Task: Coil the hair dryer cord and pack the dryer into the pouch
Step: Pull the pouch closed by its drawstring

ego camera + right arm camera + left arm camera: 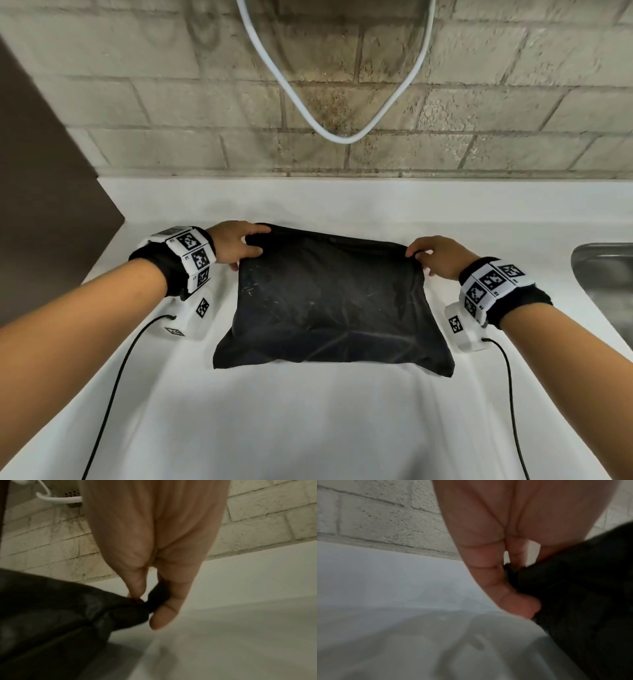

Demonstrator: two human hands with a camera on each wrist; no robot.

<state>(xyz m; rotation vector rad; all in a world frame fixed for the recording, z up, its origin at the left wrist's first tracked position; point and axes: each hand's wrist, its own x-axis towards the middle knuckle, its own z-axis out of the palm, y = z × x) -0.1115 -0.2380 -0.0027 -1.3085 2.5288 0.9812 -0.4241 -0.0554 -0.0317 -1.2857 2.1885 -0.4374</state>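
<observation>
A black fabric pouch (329, 301) lies bulging on the white counter (308, 428). My left hand (236, 245) grips its far left corner, thumb on top. In the left wrist view the left hand (513, 574) has its fingers curled against the pouch (582, 595). My right hand (433, 255) pinches the far right corner. The right wrist view shows the right hand (147, 599) with the pouch (60, 615) corner bunched between thumb and fingers. The hair dryer and its cord are hidden; nothing of them shows outside the pouch.
A white cord (329, 113) hangs in a loop on the brick wall (479, 102) behind the counter. A steel sink (606, 291) is at the right edge. A dark panel (41, 205) stands at the left.
</observation>
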